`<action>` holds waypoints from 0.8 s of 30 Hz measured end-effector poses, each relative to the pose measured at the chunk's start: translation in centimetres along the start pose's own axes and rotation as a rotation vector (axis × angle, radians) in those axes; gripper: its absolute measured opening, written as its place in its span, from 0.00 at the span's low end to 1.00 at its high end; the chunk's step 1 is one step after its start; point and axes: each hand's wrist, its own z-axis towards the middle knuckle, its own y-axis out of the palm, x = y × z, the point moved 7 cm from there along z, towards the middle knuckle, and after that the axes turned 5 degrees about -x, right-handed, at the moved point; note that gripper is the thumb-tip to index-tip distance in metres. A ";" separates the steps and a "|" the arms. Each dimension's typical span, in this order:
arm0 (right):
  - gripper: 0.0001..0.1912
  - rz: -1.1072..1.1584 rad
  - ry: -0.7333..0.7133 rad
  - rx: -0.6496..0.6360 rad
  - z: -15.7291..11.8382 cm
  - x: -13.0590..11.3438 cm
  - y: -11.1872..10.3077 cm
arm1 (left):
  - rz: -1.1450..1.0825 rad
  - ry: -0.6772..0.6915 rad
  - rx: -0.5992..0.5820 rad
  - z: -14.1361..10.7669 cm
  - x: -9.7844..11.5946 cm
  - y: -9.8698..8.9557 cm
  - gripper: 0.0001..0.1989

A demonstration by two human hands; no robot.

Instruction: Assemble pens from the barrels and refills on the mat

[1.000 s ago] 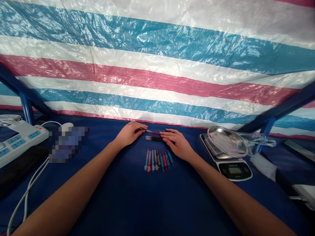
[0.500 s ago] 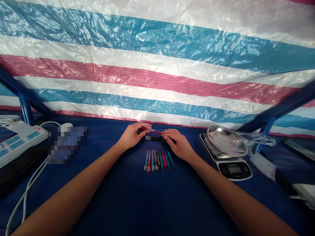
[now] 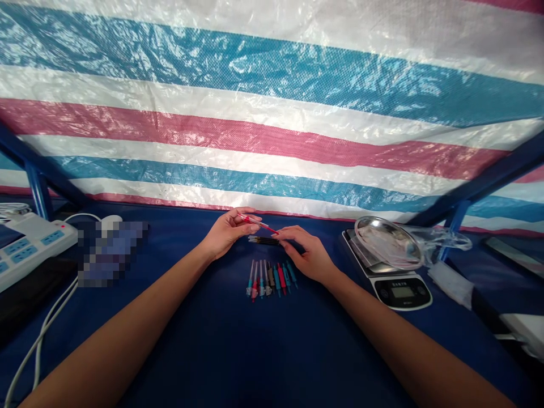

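Note:
A thin red pen refill (image 3: 269, 228), partly clear along its length, slants down to the right between my two hands. My left hand (image 3: 227, 231) pinches its upper left part between thumb and fingers. At the lower right end, the fingertips of my right hand (image 3: 306, 249) close on its red tip. Just below it, several dark refills (image 3: 263, 241) lie side by side, their right ends partly behind my right fingers. Nearer to me is a row of pen parts: clear barrels (image 3: 261, 275) on the left, and grey, teal and red pieces (image 3: 281, 277) on the right.
To the right stands a digital scale (image 3: 402, 292) with a metal bowl (image 3: 389, 243) and plastic bags. A white power strip (image 3: 38, 246) and white cables (image 3: 46, 328) are at the left, near a pixelated blue item (image 3: 113, 252). A striped tarp (image 3: 272, 113) hangs behind the blue table.
My left fingers have opened out somewhat, and more of the red refill now shows above the thumb, at a steeper slant. The view has shifted slightly.

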 end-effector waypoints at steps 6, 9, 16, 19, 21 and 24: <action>0.19 0.004 -0.055 -0.044 0.1 -0.9 0.5 | -0.015 -0.041 -0.034 0.1 -0.2 0.1 0.26; 0.20 0.013 -0.066 -0.058 0.1 -1.0 0.6 | -0.002 -0.036 -0.052 0.1 -0.2 0.3 0.21; 0.23 0.018 -0.068 -0.075 0.0 -0.8 0.8 | 0.064 -0.051 -0.147 -0.1 0.0 0.8 0.12; 0.23 0.019 -0.080 -0.077 0.0 -0.8 0.8 | 0.031 -0.086 -0.188 -0.3 0.0 1.0 0.12; 0.23 0.015 -0.084 -0.079 0.0 -0.8 0.9 | 0.007 -0.113 -0.221 -0.4 -0.1 1.2 0.13; 0.24 0.006 -0.096 -0.096 0.0 -0.8 1.0 | -0.015 -0.128 -0.252 -0.4 -0.1 1.5 0.14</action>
